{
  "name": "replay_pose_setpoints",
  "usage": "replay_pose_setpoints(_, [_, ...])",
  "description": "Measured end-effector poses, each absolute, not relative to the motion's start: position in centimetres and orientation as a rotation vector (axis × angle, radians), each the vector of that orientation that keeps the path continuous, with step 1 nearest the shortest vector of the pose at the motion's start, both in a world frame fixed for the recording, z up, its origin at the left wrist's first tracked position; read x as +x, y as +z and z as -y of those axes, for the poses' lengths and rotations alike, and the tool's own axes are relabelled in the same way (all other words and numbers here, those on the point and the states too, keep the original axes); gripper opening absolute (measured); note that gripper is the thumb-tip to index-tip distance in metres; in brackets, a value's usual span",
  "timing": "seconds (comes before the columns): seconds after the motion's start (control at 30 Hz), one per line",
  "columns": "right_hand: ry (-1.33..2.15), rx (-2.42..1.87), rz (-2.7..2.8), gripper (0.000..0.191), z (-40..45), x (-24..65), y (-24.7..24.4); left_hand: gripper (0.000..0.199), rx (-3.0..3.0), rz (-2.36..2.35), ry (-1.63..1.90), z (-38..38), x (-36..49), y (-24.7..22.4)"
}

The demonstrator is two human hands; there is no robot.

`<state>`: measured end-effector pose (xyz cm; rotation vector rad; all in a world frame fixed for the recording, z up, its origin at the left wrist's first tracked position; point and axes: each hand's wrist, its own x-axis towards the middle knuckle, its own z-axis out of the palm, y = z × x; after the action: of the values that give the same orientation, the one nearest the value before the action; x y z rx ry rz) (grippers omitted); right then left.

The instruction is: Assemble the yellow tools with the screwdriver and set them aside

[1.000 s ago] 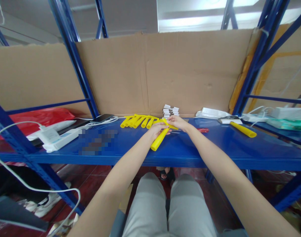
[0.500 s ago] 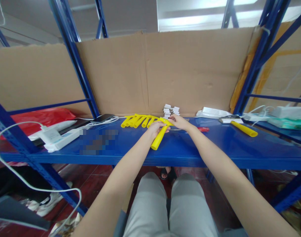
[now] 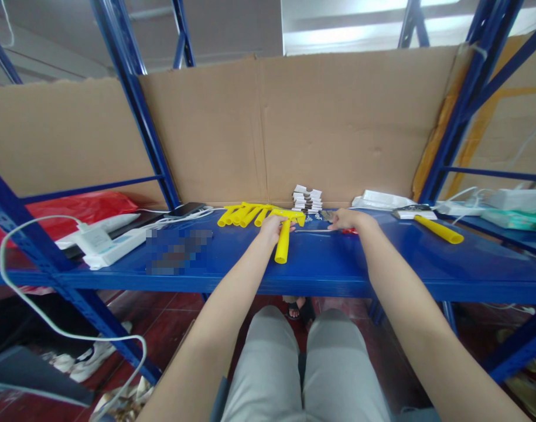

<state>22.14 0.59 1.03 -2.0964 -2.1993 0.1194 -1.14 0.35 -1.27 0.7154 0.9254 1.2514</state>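
Observation:
My left hand (image 3: 272,228) is closed round a yellow plastic scraper handle (image 3: 282,241), whose hollow tube end points toward me and whose wider head lies to the right. Beyond and to the right, my right hand (image 3: 345,219) reaches down to the shelf, fingers bent together beside a small greyish pile (image 3: 327,215). What its fingertips pinch, if anything, is too small to make out. Just under that hand lies a screwdriver (image 3: 314,231), its red handle partly covered. Several more yellow handles (image 3: 245,215) lie in a row left of my left hand.
A stack of small white pieces (image 3: 307,199) stands against the cardboard wall (image 3: 338,129). To the right lie a white packet (image 3: 382,200) and a yellow-handled scraper (image 3: 439,228). A power strip (image 3: 118,246) with cables, a phone (image 3: 187,209) and a blurred patch occupy the blue shelf's left.
My right hand has let go of the yellow handle and moved right, down to the shelf by the screwdriver. My left hand keeps the handle, now turned more upright in view.

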Motion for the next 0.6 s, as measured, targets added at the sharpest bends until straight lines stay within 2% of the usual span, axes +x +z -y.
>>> replay_pose_setpoints(0.2, [0.192, -2.214, 2.200, 0.022, 0.4, 24.7, 1.2, 0.044, 0.715, -0.936, 1.283, -0.5, -1.0, -1.5])
replay_pose_setpoints(0.4, [0.183, -2.226, 2.197, 0.010, 1.0, 24.0, 1.1, 0.043, 0.713, -0.948, 1.297, -0.4, -1.0, -1.5])
replay_pose_setpoints(0.6, [0.129, -2.180, 2.213, 0.010, 0.7, 24.4, 0.5, 0.040, 0.722, -0.962, 1.298, -0.2, -0.9, -1.4])
